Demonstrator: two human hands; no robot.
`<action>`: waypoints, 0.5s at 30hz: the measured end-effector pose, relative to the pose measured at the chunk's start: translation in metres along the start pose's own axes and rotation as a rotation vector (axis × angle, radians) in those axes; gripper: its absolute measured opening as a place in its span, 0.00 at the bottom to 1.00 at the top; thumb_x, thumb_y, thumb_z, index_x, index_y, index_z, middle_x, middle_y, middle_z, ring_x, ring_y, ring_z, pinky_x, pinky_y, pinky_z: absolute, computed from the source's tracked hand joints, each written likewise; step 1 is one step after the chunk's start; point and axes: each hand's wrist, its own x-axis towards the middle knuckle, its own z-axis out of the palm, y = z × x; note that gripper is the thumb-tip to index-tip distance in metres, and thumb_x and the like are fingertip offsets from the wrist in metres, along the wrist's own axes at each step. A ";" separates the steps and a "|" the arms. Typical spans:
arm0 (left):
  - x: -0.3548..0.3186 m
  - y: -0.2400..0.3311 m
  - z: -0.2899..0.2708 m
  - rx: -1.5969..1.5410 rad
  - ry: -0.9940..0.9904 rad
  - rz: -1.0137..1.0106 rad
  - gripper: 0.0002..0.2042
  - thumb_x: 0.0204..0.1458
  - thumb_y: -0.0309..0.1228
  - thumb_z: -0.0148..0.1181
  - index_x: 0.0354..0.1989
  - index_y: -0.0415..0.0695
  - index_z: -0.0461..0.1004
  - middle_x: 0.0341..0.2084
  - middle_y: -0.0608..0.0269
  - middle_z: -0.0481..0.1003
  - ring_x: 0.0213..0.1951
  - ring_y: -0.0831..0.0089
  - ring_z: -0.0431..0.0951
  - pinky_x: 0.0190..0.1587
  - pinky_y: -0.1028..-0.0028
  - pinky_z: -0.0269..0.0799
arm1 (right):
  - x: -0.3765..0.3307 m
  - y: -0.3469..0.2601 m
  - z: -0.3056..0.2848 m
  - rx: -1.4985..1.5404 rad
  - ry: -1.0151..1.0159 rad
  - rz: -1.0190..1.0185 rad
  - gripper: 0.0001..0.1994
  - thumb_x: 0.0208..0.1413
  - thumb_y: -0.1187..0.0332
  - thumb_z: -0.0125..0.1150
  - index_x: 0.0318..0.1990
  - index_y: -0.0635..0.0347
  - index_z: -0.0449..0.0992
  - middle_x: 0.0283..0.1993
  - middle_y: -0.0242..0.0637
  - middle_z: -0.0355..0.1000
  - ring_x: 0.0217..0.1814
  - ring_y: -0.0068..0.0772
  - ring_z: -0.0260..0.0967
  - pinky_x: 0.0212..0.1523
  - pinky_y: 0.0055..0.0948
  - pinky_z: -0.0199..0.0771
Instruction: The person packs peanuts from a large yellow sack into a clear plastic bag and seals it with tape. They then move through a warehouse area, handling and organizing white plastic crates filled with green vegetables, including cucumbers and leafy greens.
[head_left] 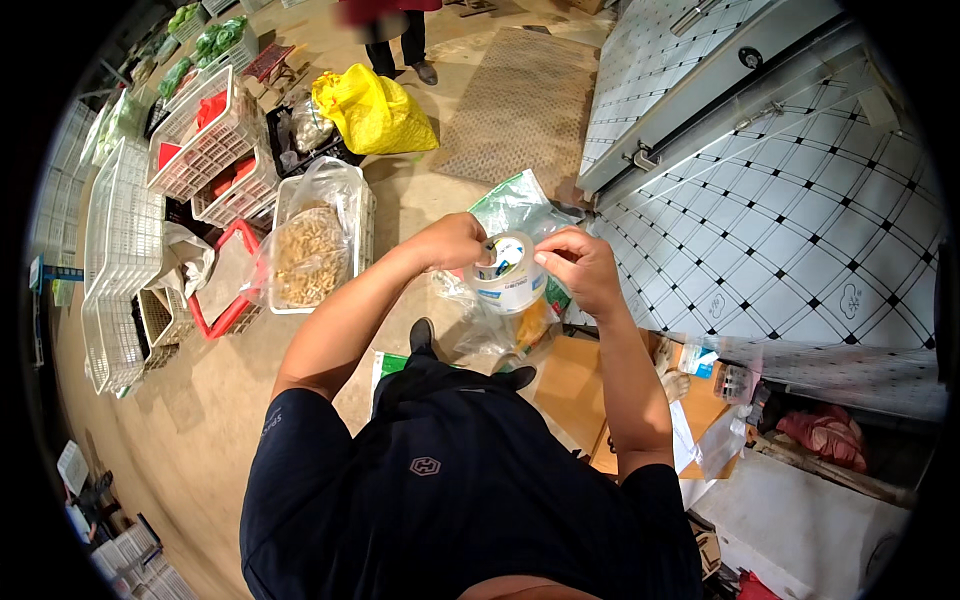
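A wide roll of clear packing tape (507, 290) with a pale printed core is held up in front of my body. My left hand (455, 243) is closed on the roll's left side, with fingertips at the inner ring. Thumb and forefinger of my right hand (583, 268) pinch together at the roll's right rim. Whether a loose tape end lies between them is too small to tell. Below and behind the roll are crumpled clear plastic bags (475, 325) and a green and white bag (520, 200). Something yellow-orange (532, 325) shows through the plastic.
On the left stand stacked white crates (125, 250), a red-rimmed basket (222, 325) and a white crate (365, 225) holding a bag of light brown pieces. A yellow sack (385, 115) sits farther off, near a standing person (400, 45). Cardboard (570, 390) and a patterned panel wall (760, 200) are at right.
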 end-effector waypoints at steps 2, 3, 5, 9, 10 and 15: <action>0.001 -0.006 0.000 -0.034 -0.010 -0.001 0.13 0.42 0.32 0.63 0.31 0.32 0.80 0.21 0.57 0.77 0.24 0.72 0.76 0.27 0.71 0.73 | 0.002 -0.001 0.002 -0.053 -0.008 -0.023 0.05 0.49 0.73 0.64 0.32 0.64 0.78 0.34 0.31 0.71 0.34 0.21 0.68 0.36 0.21 0.69; 0.001 -0.007 0.000 -0.071 -0.033 -0.023 0.13 0.43 0.32 0.63 0.32 0.33 0.80 0.22 0.58 0.77 0.25 0.72 0.76 0.27 0.71 0.74 | 0.003 -0.002 0.003 -0.096 -0.015 -0.043 0.04 0.50 0.73 0.63 0.32 0.64 0.77 0.33 0.31 0.71 0.33 0.20 0.68 0.36 0.21 0.68; -0.001 -0.007 0.001 -0.141 -0.079 -0.065 0.14 0.45 0.32 0.62 0.35 0.34 0.79 0.25 0.59 0.78 0.27 0.73 0.76 0.27 0.72 0.75 | 0.005 -0.003 0.004 -0.106 -0.004 -0.041 0.04 0.52 0.73 0.61 0.32 0.64 0.75 0.32 0.30 0.70 0.32 0.20 0.66 0.36 0.21 0.68; -0.001 -0.010 0.010 -0.483 -0.108 -0.013 0.18 0.50 0.31 0.59 0.49 0.35 0.71 0.35 0.59 0.76 0.35 0.74 0.75 0.27 0.72 0.77 | 0.011 -0.009 0.000 -0.042 0.002 0.042 0.04 0.53 0.73 0.59 0.34 0.63 0.73 0.31 0.28 0.70 0.31 0.19 0.65 0.35 0.20 0.67; -0.002 -0.011 0.008 -0.473 -0.084 -0.010 0.19 0.51 0.31 0.58 0.51 0.36 0.69 0.35 0.60 0.75 0.34 0.74 0.75 0.27 0.73 0.77 | 0.012 -0.014 -0.002 -0.043 -0.012 0.067 0.04 0.54 0.73 0.58 0.34 0.63 0.73 0.31 0.28 0.69 0.32 0.18 0.65 0.35 0.20 0.67; -0.019 0.003 0.012 -0.435 0.032 0.134 0.27 0.58 0.45 0.52 0.60 0.42 0.58 0.45 0.54 0.68 0.44 0.71 0.71 0.39 0.69 0.74 | 0.019 -0.026 -0.008 -0.038 0.022 0.064 0.04 0.56 0.72 0.56 0.35 0.63 0.72 0.31 0.26 0.69 0.32 0.16 0.63 0.34 0.19 0.65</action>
